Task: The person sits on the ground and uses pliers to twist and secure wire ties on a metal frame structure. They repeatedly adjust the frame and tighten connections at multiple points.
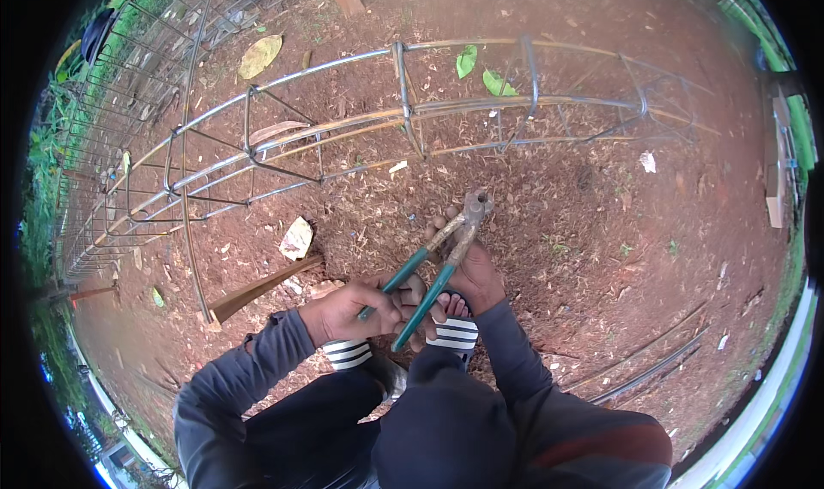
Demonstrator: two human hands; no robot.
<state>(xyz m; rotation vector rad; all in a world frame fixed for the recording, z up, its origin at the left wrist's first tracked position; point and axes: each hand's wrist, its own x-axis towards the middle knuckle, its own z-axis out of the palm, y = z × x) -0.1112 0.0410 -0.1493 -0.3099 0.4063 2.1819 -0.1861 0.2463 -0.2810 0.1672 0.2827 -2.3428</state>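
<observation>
Outdoor worksite: a person in dark L/R sleeves has both hands on a pair of green-handled pincers (445, 276), held up over reddish soil (566, 309) in front of the body. L hand (343, 310) has its grip closed on the lower part of the tool, nr the handle ends; R hand (481, 276) has its grip wrapped around the upper part, just below the metal head, fingers curled over on the far side. The 2 handles stand apart; whether the jaws meet is too small to tell. Feet in 2 striped sandals (455, 334) show directly below the hands. Beyond the tool, a long rebar cage (405, 94) w/ squarish ties curves across the pic from lower L to upper R, well apart from the hands. At L, nr the cage, lie a pale stone (296, 238) and a wood piece (266, 290). A 2nd stretch of metal framework (112, 103) is at far L. On the far side sit a yellowish leaf (260, 57) and 2 green leaves (466, 61); thin rods (648, 373) lie on the ground at lower R.
</observation>
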